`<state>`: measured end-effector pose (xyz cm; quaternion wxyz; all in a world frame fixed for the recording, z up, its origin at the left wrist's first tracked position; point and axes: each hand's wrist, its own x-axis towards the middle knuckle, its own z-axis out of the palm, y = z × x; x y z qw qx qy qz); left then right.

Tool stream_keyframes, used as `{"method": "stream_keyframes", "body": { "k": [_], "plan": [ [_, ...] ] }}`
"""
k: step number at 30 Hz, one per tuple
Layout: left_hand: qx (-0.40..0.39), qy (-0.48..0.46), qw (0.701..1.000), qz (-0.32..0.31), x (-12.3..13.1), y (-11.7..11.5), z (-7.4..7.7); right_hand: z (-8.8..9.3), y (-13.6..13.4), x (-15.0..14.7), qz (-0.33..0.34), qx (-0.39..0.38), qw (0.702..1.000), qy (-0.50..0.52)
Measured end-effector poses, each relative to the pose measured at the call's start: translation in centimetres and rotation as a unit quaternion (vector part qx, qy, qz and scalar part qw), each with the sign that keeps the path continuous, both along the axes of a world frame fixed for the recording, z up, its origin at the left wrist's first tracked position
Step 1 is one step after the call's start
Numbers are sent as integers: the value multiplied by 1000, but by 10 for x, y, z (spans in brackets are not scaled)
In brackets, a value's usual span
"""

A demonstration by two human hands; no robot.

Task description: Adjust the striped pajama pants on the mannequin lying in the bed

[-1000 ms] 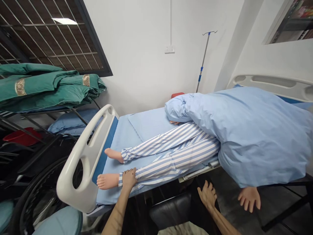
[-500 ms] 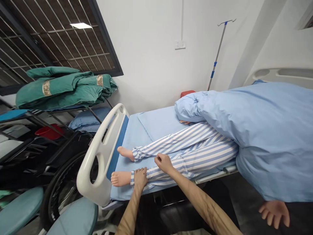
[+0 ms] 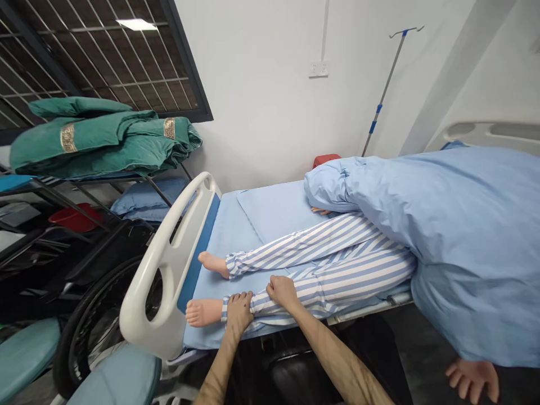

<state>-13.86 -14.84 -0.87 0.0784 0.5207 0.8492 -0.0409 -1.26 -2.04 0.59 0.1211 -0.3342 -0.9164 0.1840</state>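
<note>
A manikin lies on the bed in blue-and-white striped pyjama trousers (image 3: pixel 358 275), both legs stretched towards the footboard. My left hand (image 3: pixel 239 311) is wrapped over the near lower leg, just above the bare near foot (image 3: pixel 204 313). Closed in a fist, my right hand (image 3: pixel 282 291) is at the shin of the same leg, and no object shows in it. Whether the fist presses on the trouser cloth I cannot tell. The far foot (image 3: pixel 213 264) lies on the sheet. A light blue quilt (image 3: pixel 455 225) covers the upper body, and one manikin hand (image 3: pixel 473 379) hangs out below it.
The white footboard (image 3: pixel 139 298) stands at the left end of the bed. Beyond it are a wheelchair wheel (image 3: pixel 101 332), round stools (image 3: pixel 120 374) and a rack bearing folded green cloth (image 3: pixel 105 140). An IV pole (image 3: pixel 386 93) rises behind the bed.
The camera view has shifted slightly. My right fist has come down a little towards the shin. My left hand keeps its place on the lower leg.
</note>
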Motion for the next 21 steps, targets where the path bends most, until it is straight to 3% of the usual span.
{"method": "stream_keyframes", "body": {
  "k": [4,7,9,13,18,21],
  "plan": [
    [46,-157,986,-21,-16,-3,13,2,0,0,3,6,1000,-12],
    [157,-280,946,36,-33,-3,28,3,0,1,8,14,1000,-16],
    [211,-296,928,83,-41,0,34,4,0,1,11,15,1000,-16],
    [222,-266,930,121,-32,13,23,3,1,0,8,21,1000,-15],
    [174,-34,971,161,14,28,-9,-3,0,-1,1,28,1000,-1],
    [180,11,974,140,34,36,-17,-8,1,-1,-5,6,1000,14]
  ]
}}
